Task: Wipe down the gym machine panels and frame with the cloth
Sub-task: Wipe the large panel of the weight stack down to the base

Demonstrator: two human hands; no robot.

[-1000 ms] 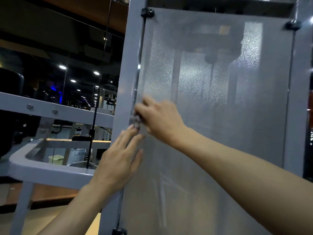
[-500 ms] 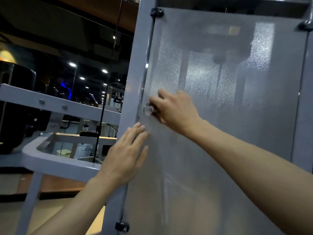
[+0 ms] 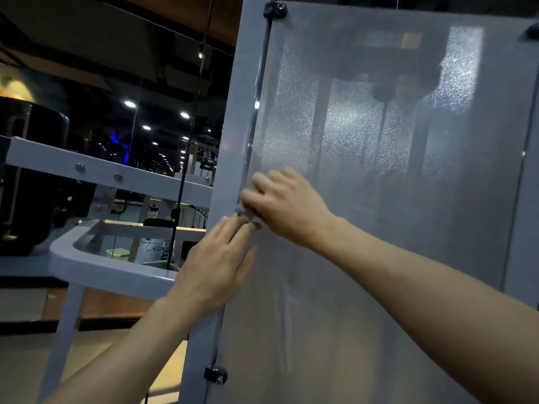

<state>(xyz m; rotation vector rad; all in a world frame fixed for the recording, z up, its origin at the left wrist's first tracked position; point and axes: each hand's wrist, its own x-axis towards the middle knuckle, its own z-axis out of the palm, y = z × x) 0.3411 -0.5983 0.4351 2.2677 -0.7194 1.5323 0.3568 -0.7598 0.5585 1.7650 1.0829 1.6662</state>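
The gym machine's frosted grey panel (image 3: 379,199) fills the right half of the head view, fixed to a pale grey upright frame post (image 3: 233,135). My right hand (image 3: 287,207) is at the panel's left edge, fingers curled round a small pale grey wad (image 3: 241,210) that looks like the cloth; most of it is hidden under the fingers. Just below, my left hand (image 3: 214,265) lies flat with straight fingers across the post and the panel edge, fingertips almost touching the wad.
Black clips (image 3: 275,8) (image 3: 215,374) hold the panel at top and bottom left. A pale grey frame arm (image 3: 110,269) and crossbar (image 3: 96,173) jut out to the left. Behind them a dark mirror wall reflects ceiling lights.
My right hand slid up along the panel's left edge, then came back down with the wad. My left hand stayed flat just below it. The view shifted slightly.
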